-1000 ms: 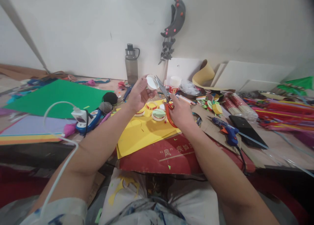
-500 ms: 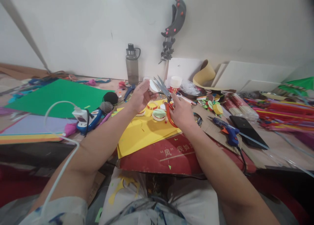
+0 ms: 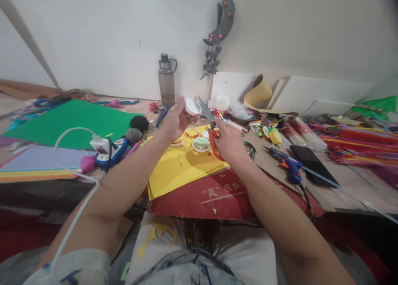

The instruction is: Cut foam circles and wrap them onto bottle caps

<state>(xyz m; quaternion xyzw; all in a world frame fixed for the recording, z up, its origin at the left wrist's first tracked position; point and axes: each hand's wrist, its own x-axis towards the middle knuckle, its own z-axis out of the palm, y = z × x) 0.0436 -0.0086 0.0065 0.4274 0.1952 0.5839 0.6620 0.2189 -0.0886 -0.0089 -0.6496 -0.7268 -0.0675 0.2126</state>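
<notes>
My left hand (image 3: pixel 179 118) pinches a white round paper piece (image 3: pixel 193 106) by its left edge, and it looks like the cut base of a paper cup. Orange-handled scissors (image 3: pixel 212 136) sit in my right hand (image 3: pixel 229 140), fingers through the loops. Their blades lie nearly together, tips pointing up and left beside the white piece. Below both hands, several shallow round paper pieces rest on yellow sheets (image 3: pixel 174 169); one (image 3: pixel 200 144) has a pale green top. A white and red paper cup (image 3: pixel 222 105) stands behind the scissors.
A blue glue gun (image 3: pixel 294 169) and black phone (image 3: pixel 314 165) lie at right, its cord over the table edge. A grey bottle (image 3: pixel 167 84) stands at the back. Green sheet (image 3: pixel 74 121) and power strip (image 3: pixel 113 152) are at left. A white cable crosses my left forearm.
The scissor blades, parted before, have come together. The white round piece has tilted and moved slightly left with my left hand. My right hand stays in nearly the same place.
</notes>
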